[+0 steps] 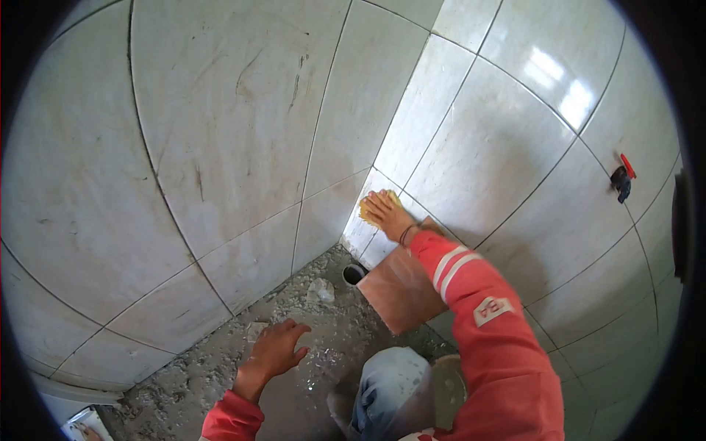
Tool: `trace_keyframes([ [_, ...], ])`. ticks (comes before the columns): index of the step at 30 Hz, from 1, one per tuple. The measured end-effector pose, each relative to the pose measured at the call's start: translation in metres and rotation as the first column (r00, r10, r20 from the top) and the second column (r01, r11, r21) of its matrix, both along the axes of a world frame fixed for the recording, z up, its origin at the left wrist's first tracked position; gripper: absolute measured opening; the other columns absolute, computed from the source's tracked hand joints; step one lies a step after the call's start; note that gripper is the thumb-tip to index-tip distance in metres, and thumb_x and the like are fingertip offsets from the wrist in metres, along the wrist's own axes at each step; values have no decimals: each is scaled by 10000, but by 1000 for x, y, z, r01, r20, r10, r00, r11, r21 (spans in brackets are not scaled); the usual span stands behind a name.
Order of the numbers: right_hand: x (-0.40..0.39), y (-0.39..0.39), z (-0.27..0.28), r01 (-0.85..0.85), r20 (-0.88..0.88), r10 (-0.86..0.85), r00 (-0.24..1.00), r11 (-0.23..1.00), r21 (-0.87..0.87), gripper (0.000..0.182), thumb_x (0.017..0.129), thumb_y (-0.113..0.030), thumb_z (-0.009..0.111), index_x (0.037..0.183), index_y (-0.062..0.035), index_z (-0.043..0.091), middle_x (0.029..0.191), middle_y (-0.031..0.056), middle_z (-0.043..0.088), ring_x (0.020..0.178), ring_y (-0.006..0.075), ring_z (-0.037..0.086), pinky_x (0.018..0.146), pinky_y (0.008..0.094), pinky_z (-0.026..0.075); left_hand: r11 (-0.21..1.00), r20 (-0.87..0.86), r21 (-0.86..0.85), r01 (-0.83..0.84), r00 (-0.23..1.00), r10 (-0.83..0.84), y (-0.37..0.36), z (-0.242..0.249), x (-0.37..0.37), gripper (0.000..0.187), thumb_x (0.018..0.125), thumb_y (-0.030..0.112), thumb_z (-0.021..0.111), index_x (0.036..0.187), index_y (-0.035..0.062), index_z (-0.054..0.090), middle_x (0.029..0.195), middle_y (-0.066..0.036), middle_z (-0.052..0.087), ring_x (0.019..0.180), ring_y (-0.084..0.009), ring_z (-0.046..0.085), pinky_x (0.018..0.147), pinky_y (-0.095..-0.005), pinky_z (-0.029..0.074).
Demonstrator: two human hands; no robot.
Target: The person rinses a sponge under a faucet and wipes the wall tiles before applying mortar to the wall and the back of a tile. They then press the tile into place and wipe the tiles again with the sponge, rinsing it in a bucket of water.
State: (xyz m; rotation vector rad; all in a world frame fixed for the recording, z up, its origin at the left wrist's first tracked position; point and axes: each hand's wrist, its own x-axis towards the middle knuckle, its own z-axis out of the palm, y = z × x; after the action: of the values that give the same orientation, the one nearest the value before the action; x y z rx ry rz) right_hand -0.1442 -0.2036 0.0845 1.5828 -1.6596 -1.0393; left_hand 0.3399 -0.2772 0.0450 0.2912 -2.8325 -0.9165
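My right hand (386,213) presses a yellow sponge or cloth (365,213) against the white wall tiles (485,147), low down beside the corner. Its fingers are bent over the yellow thing, which shows at their edges. My left hand (278,348) hangs over the rough wet floor (220,367) with thumb and fingers apart and nothing between them. Under my right forearm a reddish-brown tile (403,290) lies tilted near the wall, partly hidden by the sleeve.
An open pipe end (354,275) stands in the floor by the corner. A bucket (448,386) is beside my knee (393,382). A tap with a red handle (624,176) sticks out of the right wall. Rubble (321,291) lies along the left wall.
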Motion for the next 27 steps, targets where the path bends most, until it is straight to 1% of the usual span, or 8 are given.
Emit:
trace_keyframes([
  [2,-25,-3,29,-85,94,83,992,996,12,568,992,-312,503,1541,-169,533,1704,67,350,1612,310,215,1320,578,112,1000,3,13,-5,1000,5,-1,7,5,406,911,268,771,1272,116,663,1194,-154,677,1137,-389,654,977,-491,528],
  [3,-64,-15,38,-221,320,299,899,940,-260,511,964,-224,540,1473,-205,584,1618,57,465,1564,306,321,1310,570,170,1000,16,25,15,1000,-16,1,9,5,406,911,268,771,1272,116,663,1194,-154,677,1137,-389,654,977,-491,528],
  [7,-42,7,279,-488,9,566,824,720,-494,549,884,-138,609,1432,-163,602,1538,97,537,1502,312,418,1275,558,267,999,6,33,2,1000,-2,-7,-2,-7,405,908,264,776,1271,126,664,1222,-150,673,1158,-381,649,992,-497,521],
  [10,-31,29,390,-186,-185,80,979,715,-674,600,974,-262,611,1557,-172,503,1605,81,476,1488,300,422,1218,536,306,997,34,73,18,999,-21,-1,-19,-7,410,904,263,780,1274,130,663,1222,-150,673,1156,-381,648,992,-497,519],
  [14,-17,55,320,-320,-381,91,920,735,-598,579,945,-220,651,1516,-230,558,1554,62,539,1469,284,449,1203,554,310,996,50,44,72,996,-75,1,-42,-11,425,895,261,788,1276,121,661,1201,-145,675,1135,-379,651,969,-499,521],
  [15,-11,63,298,-356,-34,390,920,797,-488,587,906,-144,653,1486,-218,589,1538,63,557,1454,289,470,1210,562,305,996,42,45,73,996,-75,0,-40,-13,425,895,261,788,1276,121,661,1201,-145,675,1135,-379,651,969,-499,521],
  [20,15,131,248,-208,302,233,924,972,-113,579,864,-169,674,1440,-189,620,1658,67,418,1583,293,305,1315,540,197,995,45,70,67,996,-71,-7,-36,-14,423,892,283,786,1272,136,673,1202,-143,675,1139,-384,657,958,-500,533],
  [27,25,192,388,-130,-201,12,980,802,-583,936,771,-260,856,1609,-332,444,1687,37,395,1565,306,348,1245,598,276,996,29,91,24,999,-27,-33,-55,10,405,886,262,785,1250,118,680,1149,-141,690,1114,-382,668,947,-486,540],
])
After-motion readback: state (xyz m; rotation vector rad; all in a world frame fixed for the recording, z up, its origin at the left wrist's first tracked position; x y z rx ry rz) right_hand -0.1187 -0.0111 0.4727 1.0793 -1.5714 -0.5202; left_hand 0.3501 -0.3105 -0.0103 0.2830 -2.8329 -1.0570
